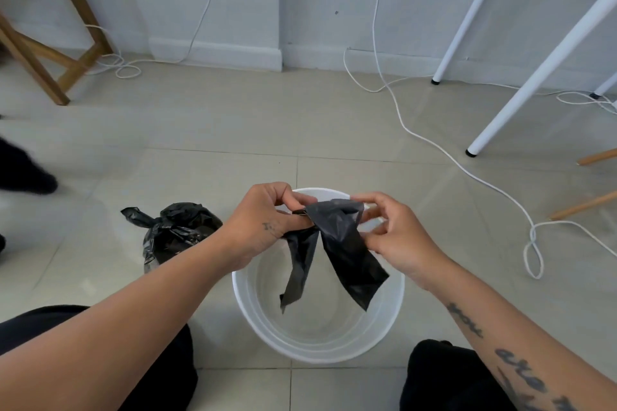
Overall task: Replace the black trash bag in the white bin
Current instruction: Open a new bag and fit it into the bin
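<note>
The white bin [253,327] stands on the tiled floor between my knees, and its inside is bare. Above its far rim I hold a folded black trash bag [347,250]. My left hand [263,220] pinches the bag's top left edge, and my right hand [397,237] pinches its top right edge. Two folded flaps of the bag hang down over the bin's mouth. A full black trash bag [173,233], knotted at the top, sits on the floor just left of the bin, partly behind my left forearm.
White cables [434,143] trail across the floor at the right and back. White table legs [521,90] slant down at the right, with wooden legs [587,203] beyond. A wooden frame [50,60] stands at the back left. A dark shape [23,170] lies at the left edge.
</note>
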